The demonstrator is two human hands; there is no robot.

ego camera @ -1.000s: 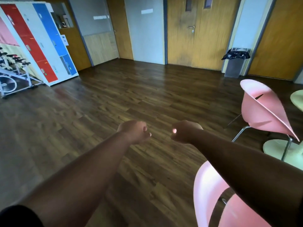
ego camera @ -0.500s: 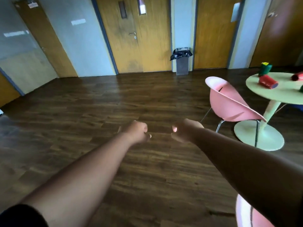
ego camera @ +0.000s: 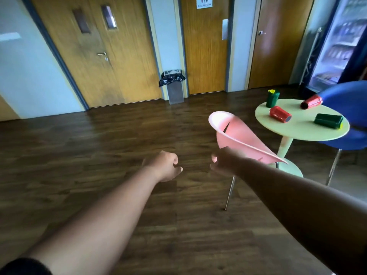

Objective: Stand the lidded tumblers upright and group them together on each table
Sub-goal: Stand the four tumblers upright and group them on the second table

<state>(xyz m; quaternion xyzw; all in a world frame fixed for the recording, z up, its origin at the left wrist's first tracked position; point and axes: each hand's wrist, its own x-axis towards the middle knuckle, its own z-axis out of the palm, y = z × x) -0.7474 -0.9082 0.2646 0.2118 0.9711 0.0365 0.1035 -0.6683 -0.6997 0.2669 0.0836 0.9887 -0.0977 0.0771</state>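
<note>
Our left hand (ego camera: 163, 167) and right hand (ego camera: 223, 161) hung out in front of us over bare wooden floor, both loosely curled into fists and holding nothing. The nearest trouble, as we judged it, was the pink chair (ego camera: 241, 135) just beyond the right hand: it stood between us and the round table (ego camera: 297, 132), and a careless reach could knock the right forearm into its back. Past that, three of the four tumblers lay on their sides and might roll off the edge if nudged. All the tumblers sat far to the right of both hands, well out of reach. The green tumbler with the yellow lid (ego camera: 272, 98) stood upright at the table's far left edge; a red tumbler (ego camera: 280, 114) lay just nearer than it, a second red tumbler (ego camera: 311, 101) lay at the far side beside a blue chair (ego camera: 349, 100), and a second green tumbler (ego camera: 328, 121) lay toward the right.
</note>
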